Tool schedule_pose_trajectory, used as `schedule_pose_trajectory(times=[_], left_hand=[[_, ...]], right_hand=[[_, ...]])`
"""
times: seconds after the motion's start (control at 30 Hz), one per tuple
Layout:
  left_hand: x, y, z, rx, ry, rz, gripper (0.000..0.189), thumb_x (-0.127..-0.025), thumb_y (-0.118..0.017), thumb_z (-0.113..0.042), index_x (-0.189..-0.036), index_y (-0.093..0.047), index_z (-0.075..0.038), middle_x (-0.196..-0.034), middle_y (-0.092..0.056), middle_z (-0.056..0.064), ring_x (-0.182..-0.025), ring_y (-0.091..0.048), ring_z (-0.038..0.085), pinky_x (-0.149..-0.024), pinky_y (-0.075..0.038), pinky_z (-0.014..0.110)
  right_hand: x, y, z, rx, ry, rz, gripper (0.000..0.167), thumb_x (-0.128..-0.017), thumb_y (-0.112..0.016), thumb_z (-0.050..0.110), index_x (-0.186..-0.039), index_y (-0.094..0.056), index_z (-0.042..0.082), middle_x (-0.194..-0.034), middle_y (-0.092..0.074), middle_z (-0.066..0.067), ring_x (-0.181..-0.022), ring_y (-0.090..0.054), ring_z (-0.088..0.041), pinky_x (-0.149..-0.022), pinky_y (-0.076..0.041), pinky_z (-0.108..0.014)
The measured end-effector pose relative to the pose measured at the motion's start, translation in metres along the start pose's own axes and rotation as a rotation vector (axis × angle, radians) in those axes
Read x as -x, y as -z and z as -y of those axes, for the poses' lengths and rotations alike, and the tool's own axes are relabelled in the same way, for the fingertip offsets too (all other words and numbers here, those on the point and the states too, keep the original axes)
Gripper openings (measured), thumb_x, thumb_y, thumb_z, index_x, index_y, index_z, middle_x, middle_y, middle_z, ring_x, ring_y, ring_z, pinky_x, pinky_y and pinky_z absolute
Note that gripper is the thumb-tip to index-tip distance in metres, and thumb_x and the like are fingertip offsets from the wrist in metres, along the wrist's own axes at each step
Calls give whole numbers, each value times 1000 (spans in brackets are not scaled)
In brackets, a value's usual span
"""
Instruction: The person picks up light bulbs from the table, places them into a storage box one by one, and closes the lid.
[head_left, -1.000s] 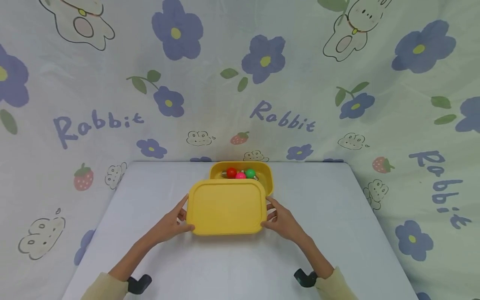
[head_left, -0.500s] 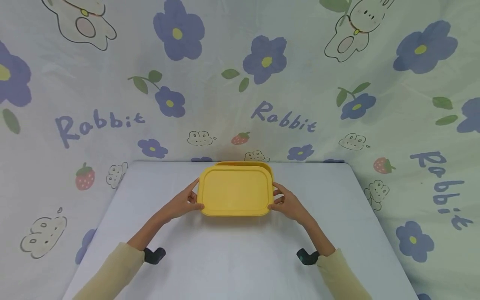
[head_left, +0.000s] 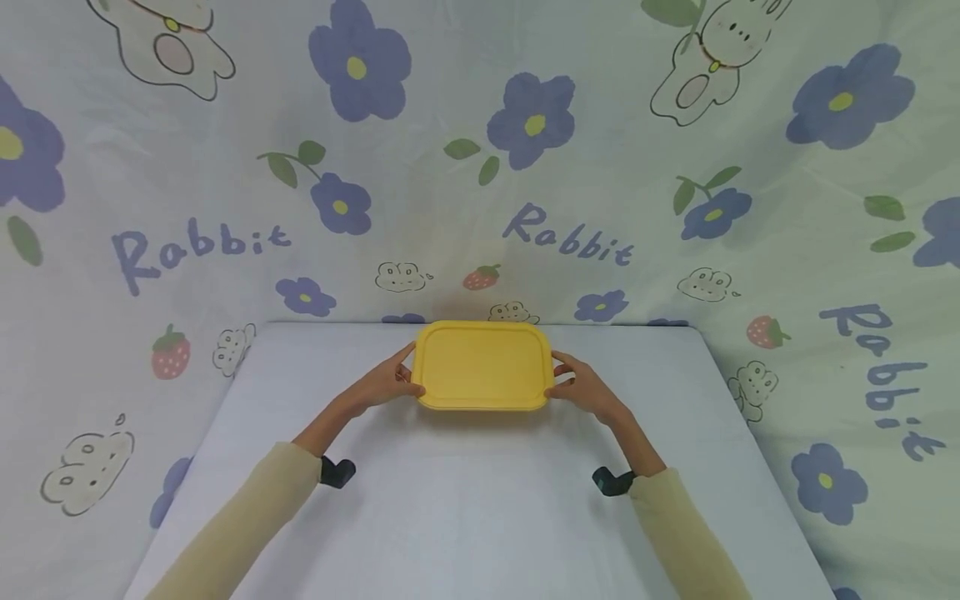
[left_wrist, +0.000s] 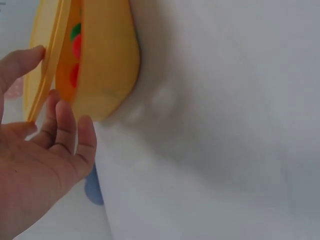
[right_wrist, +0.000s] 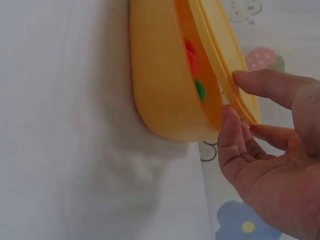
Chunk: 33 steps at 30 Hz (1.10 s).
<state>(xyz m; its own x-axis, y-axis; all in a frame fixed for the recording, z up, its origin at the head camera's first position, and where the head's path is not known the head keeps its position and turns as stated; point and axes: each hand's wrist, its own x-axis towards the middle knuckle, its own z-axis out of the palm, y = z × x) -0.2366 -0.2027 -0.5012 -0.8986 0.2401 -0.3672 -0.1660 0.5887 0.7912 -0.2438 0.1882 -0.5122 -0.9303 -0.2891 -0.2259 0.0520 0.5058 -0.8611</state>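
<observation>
A yellow lid [head_left: 483, 367] is held level between both hands and covers the box from above in the head view. My left hand [head_left: 384, 383] grips its left end, thumb on the top and fingers at the edge. On the right end, my right hand [head_left: 585, 389] pinches the lid the same way. Beneath it stands the yellow box [left_wrist: 107, 55], with a gap between its rim and the tilted lid in both wrist views. Through that gap show a green bulb [right_wrist: 199, 90] and red and pink ones [left_wrist: 75, 75], partly hidden by the box wall.
The box stands on a white table [head_left: 480, 517] close to its back edge. Behind hangs a cloth [head_left: 450, 208] printed with flowers and rabbits. A dark wrist camera [head_left: 337, 472] sits on the left wrist, another dark camera [head_left: 612, 482] on the right.
Both hands have carried the lid away from the person and slightly right, over the box. The bulbs, visible from the head a second ago, are now hidden under it there.
</observation>
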Motion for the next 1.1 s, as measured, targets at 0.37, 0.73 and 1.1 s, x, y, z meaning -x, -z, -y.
schedule_pose_trajectory(times=[0.37, 0.73, 1.1], left_hand=[[-22, 1, -3, 9, 70, -4, 100, -87, -76, -30, -162, -11, -13, -106, -52, 14, -92, -50, 26, -82, -44, 42], [-32, -1, -5, 25, 73, 11, 98, -89, -74, -26, -161, -10, -11, -100, -52, 12, -90, -49, 24, -85, -46, 42], [-36, -4, -1, 20, 92, -8, 94, -91, -72, -27, -161, -11, -9, -100, -52, 13, -91, -50, 26, -88, -47, 43]], right_hand=[[-22, 3, -2, 5, -102, 0, 78, -89, -75, 16, -156, -36, 11, -132, -54, -17, -106, -60, -29, -95, -51, -45], [-37, 5, -7, -11, -165, 0, 77, -90, -74, 12, -156, -35, 10, -131, -54, -20, -105, -63, -29, -94, -53, -39], [-42, 3, -6, 24, -177, 12, 77, -90, -74, 14, -155, -35, 8, -132, -53, -20, -106, -59, -31, -94, -52, -41]])
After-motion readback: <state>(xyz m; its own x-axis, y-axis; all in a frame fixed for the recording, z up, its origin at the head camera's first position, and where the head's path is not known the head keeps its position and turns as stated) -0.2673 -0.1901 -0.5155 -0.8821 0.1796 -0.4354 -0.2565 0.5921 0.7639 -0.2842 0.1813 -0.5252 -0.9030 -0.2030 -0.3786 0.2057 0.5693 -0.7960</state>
